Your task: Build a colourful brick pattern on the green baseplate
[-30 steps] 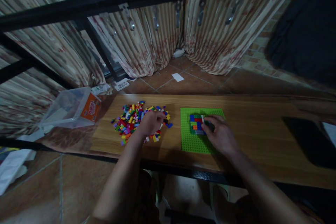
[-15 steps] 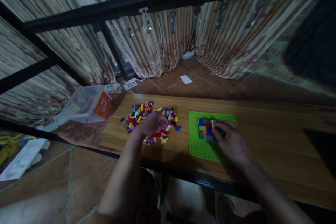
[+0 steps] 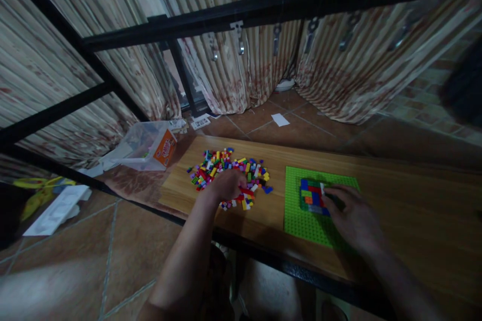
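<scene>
My left hand (image 3: 228,184) is over a pile of loose building bricks (image 3: 214,165), its fingers curled down among them beside a red brick (image 3: 247,192). What its fingertips hold, if anything, is hidden. To the right, my right hand (image 3: 354,213) pinches a small white brick (image 3: 322,187) at the edge of a block of joined bricks (image 3: 309,200) in blue, red, green, orange and grey. That block sits on a green studded baseplate (image 3: 297,228), partly covered by my right hand.
The bricks and baseplate lie on a long wooden bench top (image 3: 274,210). Left of it, a clear plastic box (image 3: 141,153) with an orange label rests on the floor. Black metal bars (image 3: 263,12) with hanging hooks cross beyond the bench, before striped curtains (image 3: 233,75).
The view has swung left, so the scene sits further right. My left hand has dipped lower into the pile with its fingers turned down. My right hand stays at the block with the white brick.
</scene>
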`<state>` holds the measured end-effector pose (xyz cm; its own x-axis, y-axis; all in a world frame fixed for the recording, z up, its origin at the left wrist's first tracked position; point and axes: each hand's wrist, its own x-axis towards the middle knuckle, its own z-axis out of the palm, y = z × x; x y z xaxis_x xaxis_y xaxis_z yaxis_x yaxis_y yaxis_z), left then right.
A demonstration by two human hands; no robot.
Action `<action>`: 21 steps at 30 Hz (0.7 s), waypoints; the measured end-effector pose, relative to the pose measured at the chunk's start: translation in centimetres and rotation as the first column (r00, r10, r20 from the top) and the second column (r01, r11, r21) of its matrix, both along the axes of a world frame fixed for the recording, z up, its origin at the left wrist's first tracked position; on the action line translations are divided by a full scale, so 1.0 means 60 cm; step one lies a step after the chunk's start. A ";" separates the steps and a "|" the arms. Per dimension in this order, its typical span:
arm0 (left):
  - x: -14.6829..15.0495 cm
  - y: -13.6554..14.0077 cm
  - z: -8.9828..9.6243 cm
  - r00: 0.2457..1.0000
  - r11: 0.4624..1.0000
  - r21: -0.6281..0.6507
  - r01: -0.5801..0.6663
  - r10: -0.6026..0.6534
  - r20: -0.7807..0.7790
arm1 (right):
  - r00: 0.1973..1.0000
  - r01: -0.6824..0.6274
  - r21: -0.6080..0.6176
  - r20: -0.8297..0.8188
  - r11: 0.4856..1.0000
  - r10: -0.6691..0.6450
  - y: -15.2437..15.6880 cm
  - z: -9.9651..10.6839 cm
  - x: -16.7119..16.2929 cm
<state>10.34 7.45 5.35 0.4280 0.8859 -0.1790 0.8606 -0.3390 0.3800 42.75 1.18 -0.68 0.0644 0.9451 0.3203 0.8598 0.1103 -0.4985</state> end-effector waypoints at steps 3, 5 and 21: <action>-0.004 -0.003 0.002 0.999 1.000 0.004 -0.004 0.004 -0.035 | 1.000 -0.007 -0.004 0.015 1.000 0.007 0.002 -0.004 0.001; -0.007 -0.005 0.006 0.997 1.000 0.019 -0.019 0.021 -0.071 | 1.000 -0.006 -0.012 0.024 1.000 0.006 0.004 -0.005 0.002; 0.062 -0.021 0.005 0.993 0.988 0.152 -0.011 0.028 -0.112 | 0.999 -0.008 0.013 0.036 1.000 0.008 0.003 0.005 -0.005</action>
